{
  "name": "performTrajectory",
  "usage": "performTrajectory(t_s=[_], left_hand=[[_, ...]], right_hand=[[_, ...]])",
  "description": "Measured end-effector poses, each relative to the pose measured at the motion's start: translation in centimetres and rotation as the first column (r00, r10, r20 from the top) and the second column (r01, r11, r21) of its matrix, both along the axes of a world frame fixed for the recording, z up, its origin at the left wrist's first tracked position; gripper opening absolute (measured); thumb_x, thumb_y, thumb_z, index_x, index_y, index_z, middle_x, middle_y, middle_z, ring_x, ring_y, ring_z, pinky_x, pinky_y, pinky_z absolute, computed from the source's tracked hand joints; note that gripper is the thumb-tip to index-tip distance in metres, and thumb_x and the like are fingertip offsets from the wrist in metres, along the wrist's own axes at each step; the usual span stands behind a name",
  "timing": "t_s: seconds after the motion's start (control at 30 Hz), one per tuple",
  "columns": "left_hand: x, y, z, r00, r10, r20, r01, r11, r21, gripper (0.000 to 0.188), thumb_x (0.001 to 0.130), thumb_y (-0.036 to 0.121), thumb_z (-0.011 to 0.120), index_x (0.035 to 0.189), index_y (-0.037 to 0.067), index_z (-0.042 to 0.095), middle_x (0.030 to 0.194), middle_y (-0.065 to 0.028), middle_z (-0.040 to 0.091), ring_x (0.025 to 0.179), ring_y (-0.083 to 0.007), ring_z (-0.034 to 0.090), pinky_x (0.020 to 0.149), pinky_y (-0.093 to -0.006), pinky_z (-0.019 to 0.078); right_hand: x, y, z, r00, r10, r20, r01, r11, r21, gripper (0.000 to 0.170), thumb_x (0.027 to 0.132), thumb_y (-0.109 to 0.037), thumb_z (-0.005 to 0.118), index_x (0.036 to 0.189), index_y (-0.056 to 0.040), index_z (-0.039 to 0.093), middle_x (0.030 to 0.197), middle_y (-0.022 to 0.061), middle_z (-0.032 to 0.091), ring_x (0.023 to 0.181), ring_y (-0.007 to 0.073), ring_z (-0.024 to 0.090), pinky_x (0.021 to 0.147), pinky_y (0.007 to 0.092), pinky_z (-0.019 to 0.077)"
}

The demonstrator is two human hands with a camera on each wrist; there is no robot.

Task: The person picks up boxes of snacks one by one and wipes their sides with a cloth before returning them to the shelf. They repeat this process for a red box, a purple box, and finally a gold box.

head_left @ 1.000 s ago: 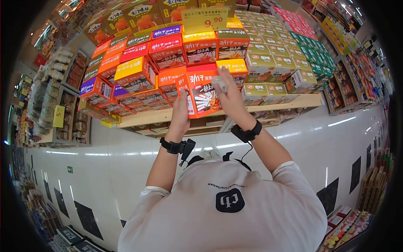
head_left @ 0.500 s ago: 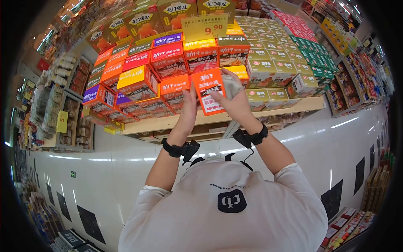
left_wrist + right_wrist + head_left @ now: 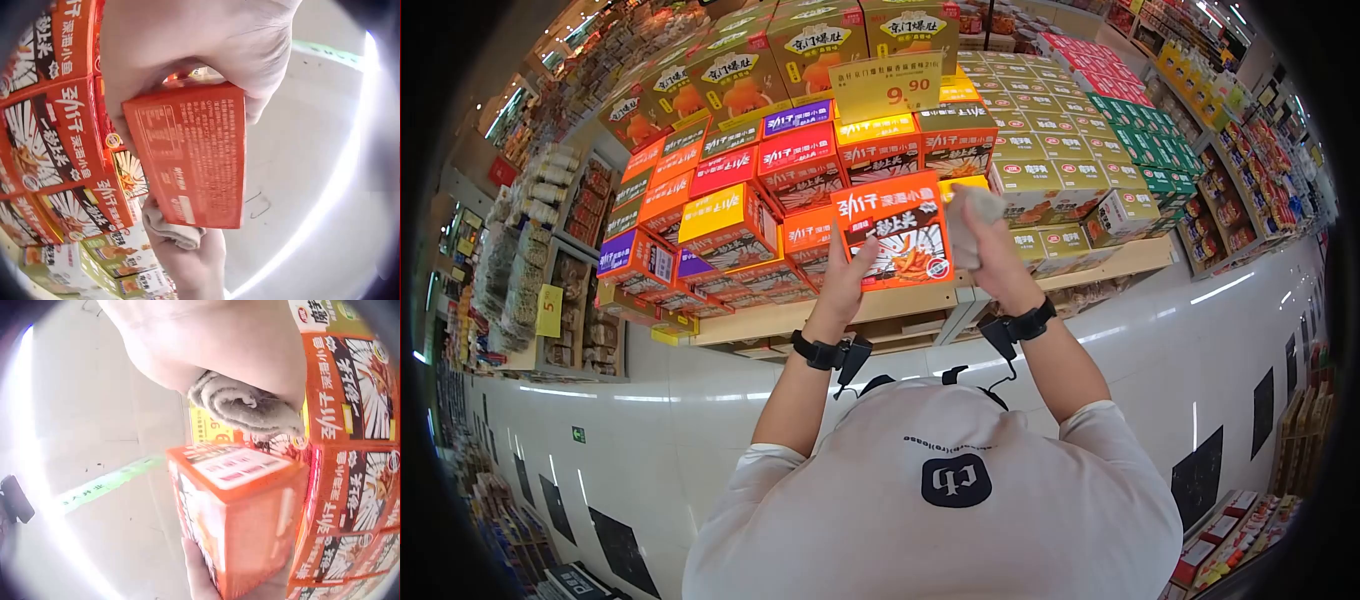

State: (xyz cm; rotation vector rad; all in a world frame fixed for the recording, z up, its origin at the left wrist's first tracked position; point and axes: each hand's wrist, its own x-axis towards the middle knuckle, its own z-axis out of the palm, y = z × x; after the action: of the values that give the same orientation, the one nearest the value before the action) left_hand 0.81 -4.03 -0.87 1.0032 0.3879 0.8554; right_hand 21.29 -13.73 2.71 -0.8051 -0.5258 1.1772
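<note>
An orange-red snack box [image 3: 895,230] is held up in front of the stacked boxes, its broad printed face towards the head camera. My left hand [image 3: 843,285] grips it at its left side, thumb over the front. The left wrist view shows the printed side panel of the box [image 3: 190,159] and the left hand [image 3: 206,44] around it. Just off the box's right side, my right hand [image 3: 1002,262] holds a folded grey cloth [image 3: 975,220]. In the right wrist view the rolled layers of the cloth [image 3: 240,403] show under the right hand [image 3: 231,344].
Rows of similar orange boxes [image 3: 800,165] fill the wooden display stand [image 3: 1090,262], with olive-green boxes [image 3: 1030,185] to their right. Above them stands a yellow price sign [image 3: 890,85]. Side shelves with packaged goods [image 3: 585,300] flank the tiled floor [image 3: 730,420].
The box has turned from showing a narrow side to showing its broad front. My right thumb has come off the box, and the right hand has moved right with the cloth.
</note>
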Motion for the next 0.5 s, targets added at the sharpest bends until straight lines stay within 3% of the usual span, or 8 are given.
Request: performTrajectory(t_s=[0.03, 0.07, 0.2, 0.27, 0.37, 0.4, 0.47, 0.5], left_hand=[[0.1, -0.3, 1.0, 0.986, 0.148, -0.082, -0.128, 0.969, 0.21, 0.081, 0.097, 0.015, 0.07, 0.16, 0.01, 0.019, 0.143, -0.0139, 0.051, 0.129, -0.0236, 0.055, 0.106, -0.0388, 0.0488], [0.2, -0.5, 2.2, 0.983, 0.156, -0.101, -0.113, 0.932, 0.343, 0.094, 0.092, 0.01, 0.073, 0.162, 0.009, 0.011, 0.145, -0.017, 0.049, 0.13, -0.0238, 0.054, 0.107, -0.0385, 0.0476], [0.9, -0.7, 1.6, 0.973, 0.223, -0.065, -0.159, 0.844, 0.512, 0.102, 0.089, 0.011, 0.076, 0.163, 0.01, 0.006, 0.147, -0.0176, 0.046, 0.13, -0.0238, 0.054, 0.108, -0.0386, 0.0465], [1.1, -0.3, 0.2, 0.966, 0.214, -0.146, -0.122, 0.873, 0.473, 0.099, 0.087, 0.014, 0.079, 0.159, 0.004, 0.011, 0.147, -0.0192, 0.045, 0.131, -0.0243, 0.053, 0.109, -0.0395, 0.0453], [1.3, 0.1, -0.1, 0.954, 0.241, -0.179, -0.13, 0.868, 0.479, 0.096, 0.086, 0.017, 0.081, 0.155, 0.0, 0.017, 0.146, -0.0203, 0.044, 0.132, -0.0252, 0.052, 0.11, -0.0401, 0.0441], [1.4, 0.2, -0.2, 0.946, 0.274, -0.174, -0.154, 0.851, 0.503, 0.093, 0.086, 0.018, 0.081, 0.152, -0.002, 0.019, 0.146, -0.0206, 0.045, 0.132, -0.0259, 0.051, 0.11, -0.0404, 0.0435], [1.4, 0.4, -0.7, 0.919, 0.315, -0.237, -0.15, 0.834, 0.53, 0.094, 0.085, 0.019, 0.082, 0.152, -0.002, 0.02, 0.145, -0.0207, 0.045, 0.132, -0.0268, 0.05, 0.111, -0.0403, 0.0428], [1.6, 0.6, -0.9, 0.892, 0.347, -0.289, -0.134, 0.815, 0.564, 0.094, 0.084, 0.02, 0.083, 0.151, -0.003, 0.02, 0.145, -0.0209, 0.045, 0.132, -0.0276, 0.05, 0.111, -0.0403, 0.0421]], right_hand=[[0.9, 0.1, 0.1, 0.997, -0.075, 0.0, 0.075, 0.994, -0.077, 0.045, 0.104, -0.034, 0.059, 0.141, -0.0101, 0.047, 0.124, 0.007, 0.064, 0.106, 0.0157, 0.067, 0.087, 0.0308, 0.0573], [2.0, 0.1, 0.0, 0.996, -0.074, -0.039, 0.072, 0.996, -0.052, 0.047, 0.104, -0.033, 0.058, 0.143, -0.0082, 0.045, 0.12, 0.0087, 0.064, 0.104, 0.0138, 0.064, 0.081, 0.0284, 0.0558], [0.2, 0.3, 0.5, 0.953, -0.237, 0.191, 0.211, 0.966, 0.148, 0.048, 0.105, -0.026, 0.057, 0.145, -0.0053, 0.042, 0.125, 0.0119, 0.06, 0.112, 0.0159, 0.06, 0.09, 0.0298, 0.0532], [-1.6, 0.6, 0.6, 0.629, -0.445, 0.637, 0.247, 0.892, 0.38, 0.05, 0.104, -0.02, 0.058, 0.147, -0.0036, 0.039, 0.134, 0.0147, 0.053, 0.121, 0.0194, 0.053, 0.102, 0.034, 0.047], [-2.1, 1.0, 0.8, 0.46, -0.519, 0.721, 0.32, 0.854, 0.41, 0.057, 0.098, -0.01, 0.063, 0.149, -0.0025, 0.038, 0.144, 0.019, 0.047, 0.131, 0.0279, 0.049, 0.112, 0.0369, 0.0394], [-2.1, 1.1, 1.1, 0.465, -0.513, 0.722, 0.313, 0.858, 0.408, 0.057, 0.098, -0.01, 0.063, 0.149, -0.0025, 0.038, 0.144, 0.019, 0.047, 0.131, 0.0279, 0.049, 0.112, 0.0369, 0.0394], [-2.5, 0.9, 1.6, 0.011, -0.556, 0.831, 0.322, 0.789, 0.524, 0.071, 0.087, -0.005, 0.068, 0.152, -0.0025, 0.039, 0.151, 0.0199, 0.044, 0.141, 0.0342, 0.043, 0.119, 0.0458, 0.0311], [-3.1, 0.9, 1.6, 0.019, -0.551, 0.834, 0.323, 0.793, 0.517, 0.071, 0.087, -0.005, 0.068, 0.152, -0.0025, 0.039, 0.151, 0.0199, 0.044, 0.141, 0.0342, 0.043, 0.119, 0.0458, 0.0311]])
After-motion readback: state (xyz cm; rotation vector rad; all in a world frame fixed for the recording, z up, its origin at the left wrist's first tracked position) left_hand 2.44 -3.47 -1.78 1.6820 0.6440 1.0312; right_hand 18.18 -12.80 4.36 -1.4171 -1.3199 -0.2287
